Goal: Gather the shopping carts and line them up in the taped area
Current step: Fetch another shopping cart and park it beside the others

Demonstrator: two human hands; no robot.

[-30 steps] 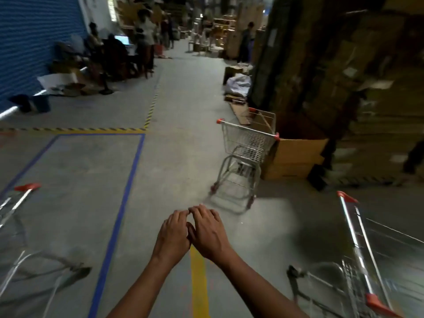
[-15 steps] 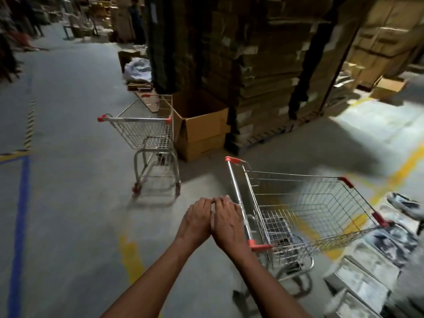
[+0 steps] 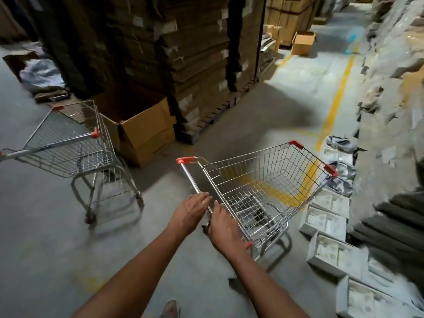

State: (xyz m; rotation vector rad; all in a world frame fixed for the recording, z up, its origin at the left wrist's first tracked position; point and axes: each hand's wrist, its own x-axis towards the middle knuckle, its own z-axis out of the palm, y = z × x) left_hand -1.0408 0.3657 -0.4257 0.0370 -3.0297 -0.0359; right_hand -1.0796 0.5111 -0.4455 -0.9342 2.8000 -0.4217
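Two hands meet on the metal handle bar (image 3: 193, 183) of the near shopping cart (image 3: 263, 191). Left hand (image 3: 189, 211) lies on the bar with its fingers curled over it. Right hand (image 3: 223, 228) is at the bar too, but blur hides whether it grips. Left of this cart, beside an open cardboard box (image 3: 142, 131), stands a second shopping cart (image 3: 71, 148).

right hand (image 3: 226, 228) covers the handle (image 3: 191, 180)'s near end; grip perhaps closed.
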